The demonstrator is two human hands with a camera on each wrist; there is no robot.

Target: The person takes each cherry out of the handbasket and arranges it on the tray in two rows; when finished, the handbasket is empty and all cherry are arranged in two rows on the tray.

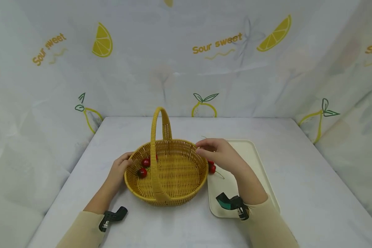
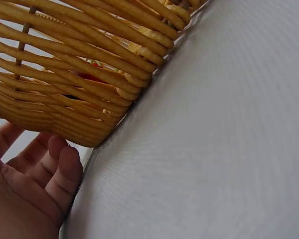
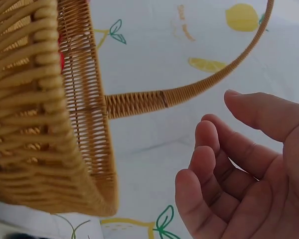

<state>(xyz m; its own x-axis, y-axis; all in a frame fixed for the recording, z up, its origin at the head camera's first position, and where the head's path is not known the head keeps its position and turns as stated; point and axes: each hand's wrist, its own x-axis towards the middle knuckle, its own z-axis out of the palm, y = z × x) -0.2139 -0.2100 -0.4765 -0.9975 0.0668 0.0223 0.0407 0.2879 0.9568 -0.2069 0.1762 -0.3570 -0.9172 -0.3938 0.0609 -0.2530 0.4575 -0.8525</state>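
A yellow wicker basket (image 1: 176, 172) with a tall arched handle stands mid-table. Several dark red cherries (image 1: 142, 173) lie inside it at the left. On the left side, my left hand (image 1: 119, 168) grips the basket, its thumb at the rim. The left wrist view shows the curved fingers (image 2: 65, 169) low against the woven wall. By the right rim hovers my right hand (image 1: 221, 153), partly over the cream tray. In the right wrist view its fingers are loosely bent, with a gap to the thumb and nothing held. Beneath it, red cherries (image 1: 212, 168) with stems lie on the tray, partly hidden.
The cream rectangular tray (image 1: 251, 151) lies at the basket's right, its left edge close beside the basket. White cloth covers the table (image 1: 300, 165). Behind stands a white curtain (image 1: 136, 79) with printed lemons and words.
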